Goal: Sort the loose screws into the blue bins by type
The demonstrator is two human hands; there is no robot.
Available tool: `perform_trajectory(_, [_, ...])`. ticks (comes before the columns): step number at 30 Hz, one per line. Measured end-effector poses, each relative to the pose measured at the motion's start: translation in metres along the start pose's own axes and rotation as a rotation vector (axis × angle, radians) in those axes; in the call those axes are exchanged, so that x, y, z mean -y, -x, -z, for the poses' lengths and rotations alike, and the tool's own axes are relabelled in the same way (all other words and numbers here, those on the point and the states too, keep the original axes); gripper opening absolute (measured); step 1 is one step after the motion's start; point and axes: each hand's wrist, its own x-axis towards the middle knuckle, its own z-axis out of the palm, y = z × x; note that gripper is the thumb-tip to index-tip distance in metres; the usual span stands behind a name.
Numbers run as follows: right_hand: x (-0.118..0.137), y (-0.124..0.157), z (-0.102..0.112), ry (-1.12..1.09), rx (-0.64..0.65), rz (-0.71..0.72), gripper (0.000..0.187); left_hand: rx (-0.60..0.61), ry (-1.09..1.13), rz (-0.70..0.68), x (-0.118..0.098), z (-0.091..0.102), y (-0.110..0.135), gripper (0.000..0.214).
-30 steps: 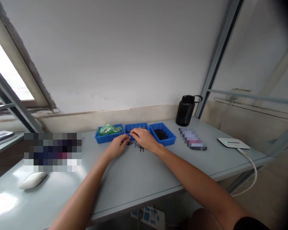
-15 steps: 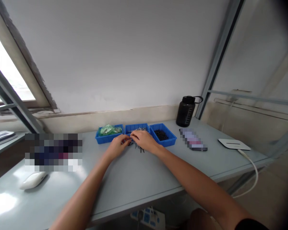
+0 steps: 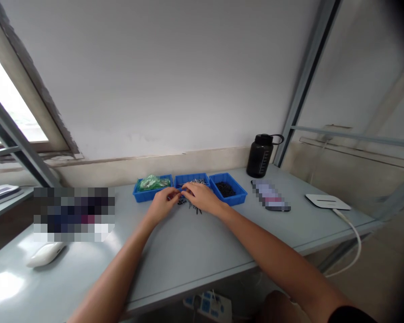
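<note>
My left hand and my right hand meet at the fingertips just in front of the middle blue bin, which holds silvery metal pins or screws. Both hands are closed in a pinch; whatever lies between the fingertips is too small to make out. Below them on the table are several small dark pieces, thin and screw-like. To the left stands a blue bin with a green plastic bag in it. A third blue bin, at the right, contains many small black parts.
A black bottle stands at the back right, with a phone in front of it. Farther right lies a white flat device with a cable. A white mouse rests at the left. Under the table edge is a power strip.
My left hand has shifted slightly left and down, uncovering a little more of the dark pieces. My right hand stays nearly in place, and the view has moved slightly.
</note>
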Motion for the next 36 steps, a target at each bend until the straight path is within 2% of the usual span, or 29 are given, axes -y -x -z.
perform_trajectory(4, [-0.003, 0.0, -0.001, 0.019, 0.034, 0.014, 0.012, -0.043, 0.047, 0.043, -0.003, 0.004, -0.001, 0.024])
perform_trajectory(15, [-0.002, -0.001, 0.0, 0.076, 0.048, 0.012, 0.015, -0.041, 0.2, 0.085, -0.003, 0.004, -0.002, 0.03])
perform_trajectory(19, [-0.007, -0.001, 0.002, 0.105, 0.031, 0.002, 0.017, -0.09, 0.198, 0.104, 0.001, 0.005, -0.002, 0.031])
perform_trajectory(25, [-0.014, -0.002, 0.001, 0.102, -0.013, -0.006, 0.02, -0.088, 0.147, 0.1, 0.005, 0.006, -0.002, 0.028])
perform_trajectory(36, [-0.011, -0.003, -0.004, -0.016, -0.092, 0.087, 0.023, -0.085, 0.101, 0.087, 0.006, 0.007, 0.0, 0.028])
